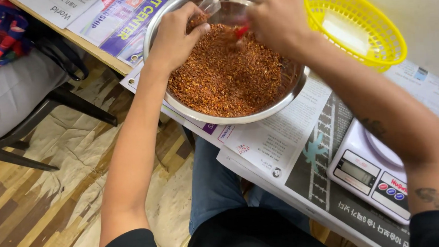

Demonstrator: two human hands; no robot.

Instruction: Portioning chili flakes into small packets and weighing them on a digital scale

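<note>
The bowl (278, 103) is shiny smooth metal, holding rough, grainy red flakes (227, 75). At two o'clock from it, the yellow basket (370, 35) is glossy plastic. Matt paper newspapers (280, 140) cover the worktop.

Both hands, left hand (177, 35) and right hand (274, 18), work over a steel bowl (278, 103) of red flakes (227, 78).

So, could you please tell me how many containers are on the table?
2: a steel bowl of red flakes under both hands, and an empty yellow basket beyond it, to its right. Others may lie outside view.
</note>
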